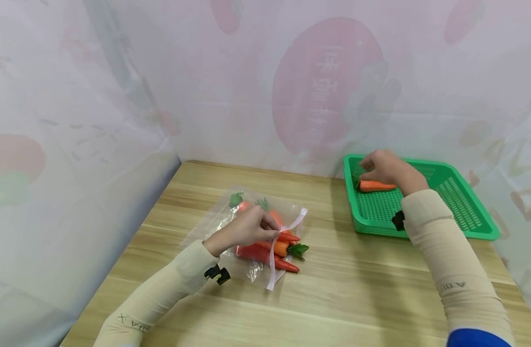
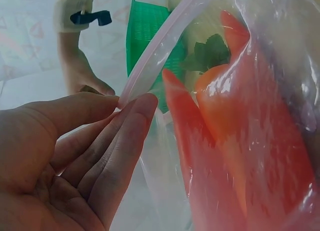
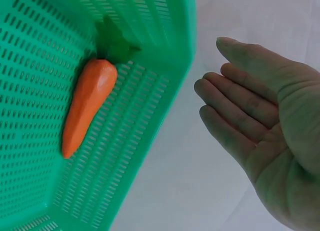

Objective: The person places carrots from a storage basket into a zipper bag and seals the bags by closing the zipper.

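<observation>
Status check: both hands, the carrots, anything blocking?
Left hand pinches bag rim. Right hand open above carrot in basket. Nothing blocking.

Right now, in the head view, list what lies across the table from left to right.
Left hand pinching the bag's strip → clear bag of carrots → bare wooden table → green basket with one carrot in it, right hand open above that carrot.
</observation>
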Motion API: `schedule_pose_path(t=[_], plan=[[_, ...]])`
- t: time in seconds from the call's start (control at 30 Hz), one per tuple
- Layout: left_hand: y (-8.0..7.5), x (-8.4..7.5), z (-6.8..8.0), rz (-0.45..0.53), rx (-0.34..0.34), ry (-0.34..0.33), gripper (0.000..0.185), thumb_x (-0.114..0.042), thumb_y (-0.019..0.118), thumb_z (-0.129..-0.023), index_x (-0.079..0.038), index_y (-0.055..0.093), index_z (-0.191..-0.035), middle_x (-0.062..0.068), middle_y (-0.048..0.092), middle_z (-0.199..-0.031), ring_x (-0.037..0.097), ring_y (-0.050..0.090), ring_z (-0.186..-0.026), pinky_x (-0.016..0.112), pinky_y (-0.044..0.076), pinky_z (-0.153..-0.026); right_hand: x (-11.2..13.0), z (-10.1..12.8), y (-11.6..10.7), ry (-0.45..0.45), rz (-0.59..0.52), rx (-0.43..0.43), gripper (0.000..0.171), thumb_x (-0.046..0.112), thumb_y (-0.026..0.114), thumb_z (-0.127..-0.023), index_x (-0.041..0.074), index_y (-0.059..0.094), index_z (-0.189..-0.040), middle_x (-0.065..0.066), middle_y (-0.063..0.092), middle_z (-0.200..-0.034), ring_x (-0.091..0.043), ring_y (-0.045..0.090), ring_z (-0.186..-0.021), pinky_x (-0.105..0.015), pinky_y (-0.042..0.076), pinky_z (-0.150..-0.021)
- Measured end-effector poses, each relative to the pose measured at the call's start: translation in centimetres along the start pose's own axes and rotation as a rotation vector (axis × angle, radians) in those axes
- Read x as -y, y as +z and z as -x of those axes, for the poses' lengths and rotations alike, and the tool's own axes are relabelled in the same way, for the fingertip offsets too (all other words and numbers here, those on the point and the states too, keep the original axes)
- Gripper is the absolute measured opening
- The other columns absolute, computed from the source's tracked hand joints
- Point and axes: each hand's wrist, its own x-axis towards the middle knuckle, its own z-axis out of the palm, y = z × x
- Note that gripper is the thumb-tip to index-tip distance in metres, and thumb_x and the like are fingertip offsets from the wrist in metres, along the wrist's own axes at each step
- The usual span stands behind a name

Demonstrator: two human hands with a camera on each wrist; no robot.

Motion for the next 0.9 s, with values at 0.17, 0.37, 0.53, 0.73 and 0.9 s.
schedule_pose_path(t=[0.17, 0.37, 0.53, 0.73, 0.9], plan=[[0.1, 0.1, 0.3, 0.012, 0.009, 0.010, 0.010, -0.007, 0.076, -0.096, -0.001, 0.083, -0.093, 0.003, 0.081, -0.085, 0.003, 0.067, -0.072, 0.018, 0.058, -0.066, -1.0, -1.8, -0.7, 0.037, 0.006, -0.024, 0.047, 0.016, 0.072, -0.100, -0.010, 0.062, -0.139, -0.034, 0.063, -0.140, -0.051, 0.059, -0.130, -0.063, 0.053, -0.104], [0.0, 0.0, 0.6, 0.015, 0.004, 0.001, 0.009, -0.007, 0.076, -0.096, -0.001, 0.083, -0.095, 0.003, 0.081, -0.085, 0.003, 0.069, -0.074, 0.019, 0.059, -0.068, -3.0, -2.6, -1.0, 0.111, -0.032, -0.044, 0.045, 0.017, 0.071, -0.101, -0.010, 0.063, -0.137, -0.036, 0.061, -0.139, -0.054, 0.058, -0.127, -0.066, 0.052, -0.101], [0.0, 0.0, 0.7, 0.011, -0.010, -0.001, 0.009, -0.006, 0.077, -0.095, 0.000, 0.083, -0.095, 0.004, 0.081, -0.086, 0.003, 0.071, -0.074, 0.019, 0.061, -0.069, -5.4, -2.1, -0.5, 0.190, -0.068, -0.046, 0.045, 0.015, 0.071, -0.101, -0.012, 0.063, -0.135, -0.040, 0.056, -0.142, -0.059, 0.053, -0.129, -0.069, 0.051, -0.099], [0.0, -0.3, 0.7, -0.002, -0.012, -0.009, 0.009, -0.006, 0.076, -0.096, -0.001, 0.083, -0.094, 0.003, 0.081, -0.085, 0.004, 0.071, -0.073, 0.019, 0.060, -0.068, -8.1, -1.6, 0.2, 0.241, -0.055, -0.023, 0.046, 0.015, 0.070, -0.100, -0.012, 0.062, -0.137, -0.040, 0.052, -0.145, -0.063, 0.046, -0.133, -0.072, 0.050, -0.100], [0.0, -1.0, 0.5, -0.025, -0.010, -0.019, 0.009, -0.007, 0.076, -0.096, -0.002, 0.083, -0.092, 0.001, 0.080, -0.083, 0.003, 0.069, -0.071, 0.018, 0.058, -0.067, -9.5, -1.7, 0.9, 0.237, -0.050, 0.012, 0.048, 0.015, 0.071, -0.100, -0.012, 0.061, -0.137, -0.041, 0.052, -0.145, -0.065, 0.045, -0.131, -0.072, 0.051, -0.098]])
